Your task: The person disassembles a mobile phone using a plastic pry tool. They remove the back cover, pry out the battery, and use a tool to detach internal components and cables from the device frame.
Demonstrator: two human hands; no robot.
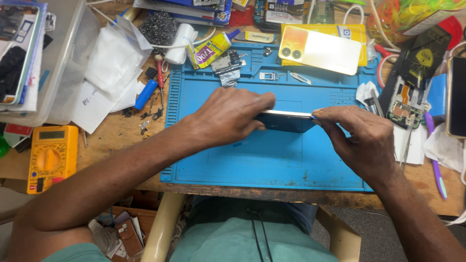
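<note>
A smartphone [286, 121] stands on its edge over the blue repair mat [272, 160], its thin side facing up. My left hand [228, 116] wraps over its left end and grips it. My right hand [359, 136] pinches the phone's right end, with a small blue tool tip showing between the fingertips and the phone's edge. Most of the phone's body is hidden behind my left hand.
A gold phone back cover [320, 48] lies at the mat's far edge beside a glue tube [211, 48] and small metal parts. A yellow multimeter [51, 157] sits at left, a purple tool [434, 155] and another phone [457, 97] at right. Clutter rings the mat.
</note>
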